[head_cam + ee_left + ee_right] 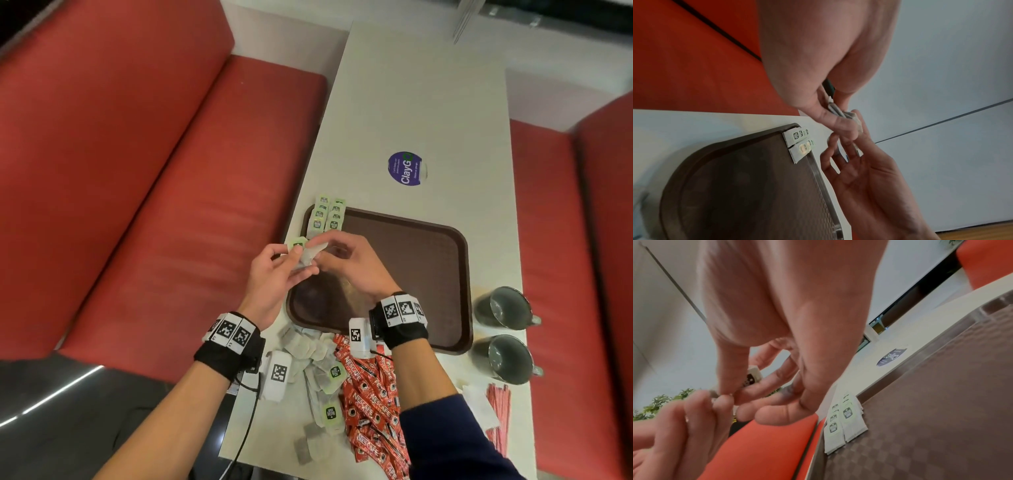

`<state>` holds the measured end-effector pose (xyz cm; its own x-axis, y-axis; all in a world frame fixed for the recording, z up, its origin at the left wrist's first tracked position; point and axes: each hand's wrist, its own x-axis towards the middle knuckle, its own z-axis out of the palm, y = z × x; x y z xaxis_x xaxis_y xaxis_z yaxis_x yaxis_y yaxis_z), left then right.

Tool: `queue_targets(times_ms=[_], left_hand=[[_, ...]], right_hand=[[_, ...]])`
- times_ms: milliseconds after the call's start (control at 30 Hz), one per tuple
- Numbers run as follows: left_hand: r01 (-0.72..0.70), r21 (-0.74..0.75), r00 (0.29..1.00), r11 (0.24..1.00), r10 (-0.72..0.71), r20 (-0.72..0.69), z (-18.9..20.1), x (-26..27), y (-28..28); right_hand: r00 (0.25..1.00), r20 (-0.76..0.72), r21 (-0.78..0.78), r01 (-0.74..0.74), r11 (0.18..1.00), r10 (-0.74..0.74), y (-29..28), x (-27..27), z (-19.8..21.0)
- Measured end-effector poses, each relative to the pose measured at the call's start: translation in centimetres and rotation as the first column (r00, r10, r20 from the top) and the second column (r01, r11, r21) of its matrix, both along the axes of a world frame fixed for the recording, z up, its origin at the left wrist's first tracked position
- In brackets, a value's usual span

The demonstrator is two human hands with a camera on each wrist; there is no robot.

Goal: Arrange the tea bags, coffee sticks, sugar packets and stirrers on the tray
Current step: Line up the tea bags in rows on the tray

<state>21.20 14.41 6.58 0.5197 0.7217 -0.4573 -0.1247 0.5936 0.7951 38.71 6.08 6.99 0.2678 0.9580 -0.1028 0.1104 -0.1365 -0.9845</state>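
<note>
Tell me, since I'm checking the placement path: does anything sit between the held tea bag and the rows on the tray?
Nothing visible does. Both hands hold the tea bag just beside the tea bag rows at the tray corner.

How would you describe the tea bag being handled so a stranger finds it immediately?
Start at the brown tray on the white table. Above its left edge, both hands meet; the tea bag is pinched between them, the only one lifted off any surface.

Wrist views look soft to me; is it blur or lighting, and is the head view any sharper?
Left wrist view: dim, left hand fills the top, the tea bag in its grip is smeared. Right wrist view: right hand is blurred, placed tea bags are readable. Head view: sharper, wide-angle bending at the edges, glare on the tray.
</note>
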Motion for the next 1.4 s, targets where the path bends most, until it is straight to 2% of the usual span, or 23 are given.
queue_targets(times_ms=[100, 267, 400, 600, 800, 1000, 1200, 1300, 1400], left_hand=[[0.053, 0.035, 0.997, 0.998, -0.051, -0.057, -0.6, 0.2, 0.2], [0.171, 0.151, 0.964, 0.974, -0.134, -0.23, -2.9, 1.4, 2.0], [0.331, 0.339, 0.859, 0.881, -0.133, -0.495, -5.3, 2.8, 4.9], [0.552, 0.422, 0.683, 0.719, -0.099, -0.724, -6.6, 5.3, 7.9], [0.627, 0.424, 0.615, 0.654, -0.081, -0.785, -7.9, 7.4, 9.0], [0.659, 0.471, 0.595, 0.587, -0.023, -0.804, -9.0, 8.4, 9.6], [0.635, 0.564, 0.651, 0.527, 0.026, -0.758, -8.6, 7.9, 9.1], [0.671, 0.627, 0.672, 0.395, 0.033, -0.74, -8.3, 7.4, 8.6], [0.77, 0.586, 0.604, 0.254, 0.007, -0.797, -8.2, 7.2, 8.5]], right_hand=[[0.997, 0.066, -0.012, 0.038, 0.999, -0.037, -0.4, 0.5, -0.5], [0.964, 0.149, -0.087, 0.233, 0.969, -0.218, 0.3, 2.7, -2.5], [0.849, 0.462, -0.215, 0.389, 0.896, -0.257, 1.3, 5.1, -3.5], [0.851, 0.508, -0.335, 0.34, 0.879, -0.135, 3.1, 6.0, -4.6], [0.841, 0.534, -0.389, 0.333, 0.859, -0.084, 4.2, 6.2, -6.8], [0.849, 0.528, -0.466, 0.325, 0.823, -0.037, 5.2, 5.4, -8.0], [0.834, 0.547, -0.449, 0.368, 0.815, -0.075, 6.4, 4.9, -7.8], [0.824, 0.551, -0.427, 0.41, 0.806, -0.127, 6.6, 4.8, -7.6], [0.819, 0.554, -0.424, 0.428, 0.798, -0.145, 6.9, 4.5, -7.4]])
